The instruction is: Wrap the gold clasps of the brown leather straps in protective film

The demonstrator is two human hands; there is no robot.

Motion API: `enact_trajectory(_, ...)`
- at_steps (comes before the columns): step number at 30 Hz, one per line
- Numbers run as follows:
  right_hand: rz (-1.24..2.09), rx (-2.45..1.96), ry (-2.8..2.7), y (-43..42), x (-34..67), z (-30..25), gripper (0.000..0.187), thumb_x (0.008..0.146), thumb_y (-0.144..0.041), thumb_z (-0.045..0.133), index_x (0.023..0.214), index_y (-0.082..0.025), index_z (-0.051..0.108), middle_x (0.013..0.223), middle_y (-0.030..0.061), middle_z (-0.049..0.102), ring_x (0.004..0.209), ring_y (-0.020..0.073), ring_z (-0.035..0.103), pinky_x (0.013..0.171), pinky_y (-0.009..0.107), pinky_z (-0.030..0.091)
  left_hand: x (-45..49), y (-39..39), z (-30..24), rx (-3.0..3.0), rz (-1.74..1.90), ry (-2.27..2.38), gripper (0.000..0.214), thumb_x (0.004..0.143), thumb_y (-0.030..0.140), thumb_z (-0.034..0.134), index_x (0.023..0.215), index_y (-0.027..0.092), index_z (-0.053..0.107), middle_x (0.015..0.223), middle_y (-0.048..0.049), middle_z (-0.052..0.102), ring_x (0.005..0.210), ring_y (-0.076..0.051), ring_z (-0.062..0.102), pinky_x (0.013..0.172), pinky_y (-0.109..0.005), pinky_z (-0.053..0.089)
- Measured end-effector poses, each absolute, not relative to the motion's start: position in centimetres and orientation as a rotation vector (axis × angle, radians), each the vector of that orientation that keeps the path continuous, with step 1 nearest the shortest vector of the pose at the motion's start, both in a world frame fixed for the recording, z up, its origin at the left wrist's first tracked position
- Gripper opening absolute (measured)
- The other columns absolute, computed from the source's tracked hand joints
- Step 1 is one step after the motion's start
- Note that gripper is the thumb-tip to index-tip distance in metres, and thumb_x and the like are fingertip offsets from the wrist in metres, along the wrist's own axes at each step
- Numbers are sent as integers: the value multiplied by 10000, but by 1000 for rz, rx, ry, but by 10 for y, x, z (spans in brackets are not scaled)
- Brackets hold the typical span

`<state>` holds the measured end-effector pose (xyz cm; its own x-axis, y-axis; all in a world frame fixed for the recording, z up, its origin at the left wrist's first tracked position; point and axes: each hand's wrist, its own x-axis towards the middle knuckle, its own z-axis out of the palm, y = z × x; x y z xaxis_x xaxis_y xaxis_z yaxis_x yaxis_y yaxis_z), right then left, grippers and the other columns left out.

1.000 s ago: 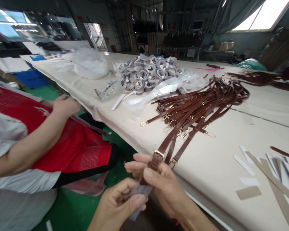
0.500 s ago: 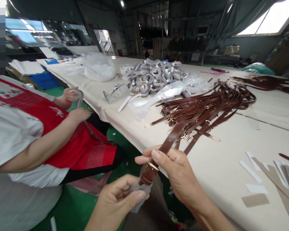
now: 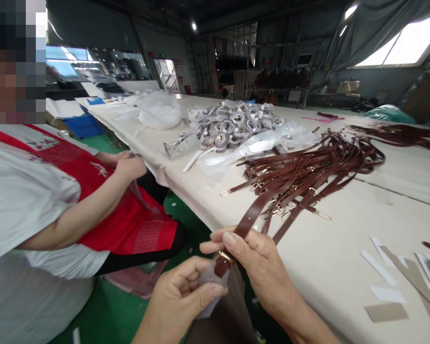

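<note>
My right hand (image 3: 258, 260) pinches a brown leather strap (image 3: 252, 215) just above its gold buckle (image 3: 223, 257), at the near edge of the long table (image 3: 329, 258). The strap runs up and away into a pile of brown straps (image 3: 308, 165). My left hand (image 3: 181, 298) is closed on a small translucent plastic piece (image 3: 209, 291) held right under the buckle end, its thumb pressed on top.
A co-worker in a white shirt and red apron (image 3: 93, 200) sits at my left, hands together near the table edge. Farther back lie a heap of grey wrapped coils (image 3: 236, 122), clear plastic bags (image 3: 159, 110) and paper strips (image 3: 397, 272) at the right.
The buckle end has slid lower in my right hand, closer to the plastic piece. The co-worker's hands have come together and lowered. The view has tilted up slightly.
</note>
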<state>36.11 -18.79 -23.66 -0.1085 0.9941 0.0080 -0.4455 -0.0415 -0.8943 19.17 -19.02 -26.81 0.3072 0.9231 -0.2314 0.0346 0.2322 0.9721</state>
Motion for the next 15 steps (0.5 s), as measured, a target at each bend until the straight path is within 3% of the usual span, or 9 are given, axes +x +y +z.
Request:
enact_trajectory(3, 1471, -833, -933, -189, 360, -236, 362, 915, -500, 666, 1022, -164, 747, 986, 122, 796, 653, 135, 664, 555, 204, 511, 193, -187, -267, 1173, 802, 1032, 334, 696, 460, 860, 851, 188, 741, 746, 3, 706, 648, -122, 619, 592, -172, 455)
enact_trajectory(8, 1484, -835, -1009, -189, 358, -240, 337, 919, -490, 657, 1022, -193, 780, 957, 92, 793, 710, 159, 679, 513, 195, 471, 193, -185, -268, 1163, 897, 931, 305, 734, 406, 847, 953, 213, 762, 817, -3, 739, 767, -150, 666, 706, -190, 522)
enact_trajectory(10, 1485, -849, -1042, -189, 357, -243, 356, 930, -495, 634, 1075, -204, 781, 944, 79, 786, 682, 152, 663, 512, 204, 463, 194, -185, -269, 1156, 900, 921, 279, 758, 390, 832, 959, 209, 765, 813, -5, 749, 735, -134, 660, 665, -165, 506)
enact_trajectory(15, 1485, -893, -1163, -193, 353, -258, 350, 937, -471, 637, 1150, -225, 765, 1000, 55, 782, 911, 203, 700, 802, 280, 527, 197, -182, -270, 1167, 923, 898, 275, 770, 387, 821, 979, 216, 769, 871, -13, 768, 796, -156, 683, 748, -198, 536)
